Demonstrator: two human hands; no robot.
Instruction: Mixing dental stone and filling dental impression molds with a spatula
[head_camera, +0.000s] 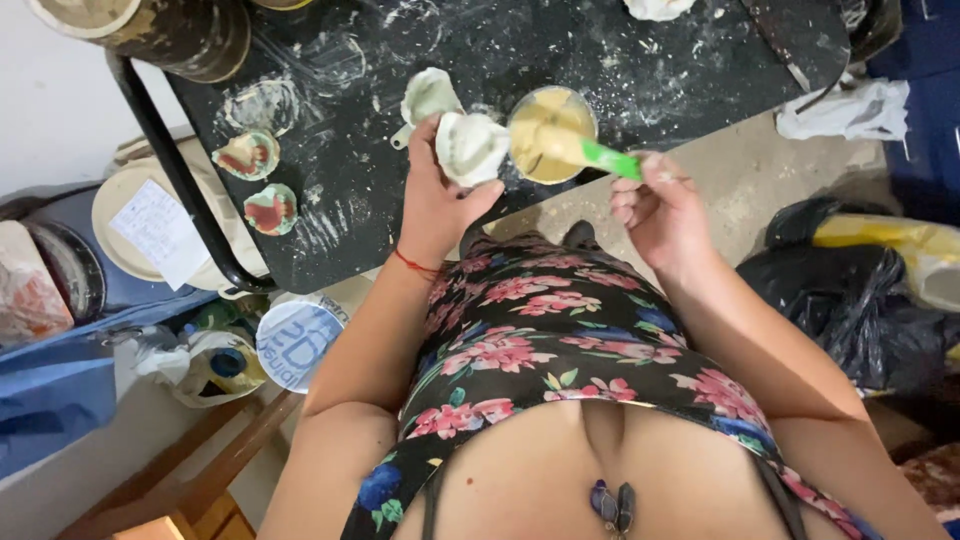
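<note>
White plaster cast (472, 147) clasped in left hand (437, 200), green-handled brush (585, 152) (over cream-filled cup (551, 133)) pinched in right hand (662, 212).

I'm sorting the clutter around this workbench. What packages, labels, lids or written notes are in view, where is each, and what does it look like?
Paper note: left, lying on a round cream plate; white, rectangular, handwritten.
Round lid: lower left, below the table edge; white with blue print.
Black bag: right, on the floor; crumpled plastic.
Yellow package: far right, behind the black bag; partly hidden.
No screens or signs show.
</note>
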